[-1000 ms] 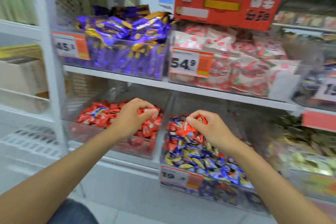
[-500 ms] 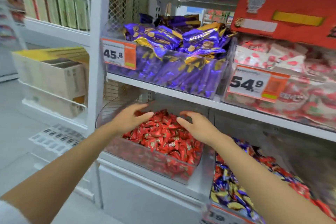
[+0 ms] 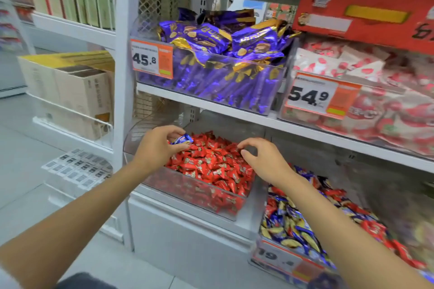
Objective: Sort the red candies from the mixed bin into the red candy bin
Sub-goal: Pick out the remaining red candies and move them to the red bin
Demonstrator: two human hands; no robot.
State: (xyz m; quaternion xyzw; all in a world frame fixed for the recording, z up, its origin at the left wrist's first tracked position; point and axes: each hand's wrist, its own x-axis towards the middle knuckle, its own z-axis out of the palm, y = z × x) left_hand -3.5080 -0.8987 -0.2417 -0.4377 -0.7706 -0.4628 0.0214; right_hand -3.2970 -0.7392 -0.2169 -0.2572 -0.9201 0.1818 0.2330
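The clear red candy bin (image 3: 187, 191) on the lower shelf is heaped with red candies (image 3: 211, 162). My left hand (image 3: 157, 148) is over the bin's back left corner and pinches a blue-wrapped candy (image 3: 182, 139) between thumb and fingers. Above the bin's right side my right hand (image 3: 265, 159) hovers with fingers loosely curled; no candy shows between them, and the fingertips are just over the red pile. The mixed bin (image 3: 270, 257) stands to the right, holding blue, gold and red candies (image 3: 296, 225); my right forearm crosses over it.
On the shelf above stand a bin of purple packets (image 3: 211, 70) with a 45.8 price tag and a bin of red-and-white bags (image 3: 366, 91) with a 54.9 tag. A white upright post (image 3: 124, 77) borders the bins on the left. Boxes (image 3: 77, 91) sit further left.
Both hands moved from the earlier bins to the red candy bin. My left hand, flat half a second ago, now pinches a blue candy. My right hand's fingers have curled over the pile.
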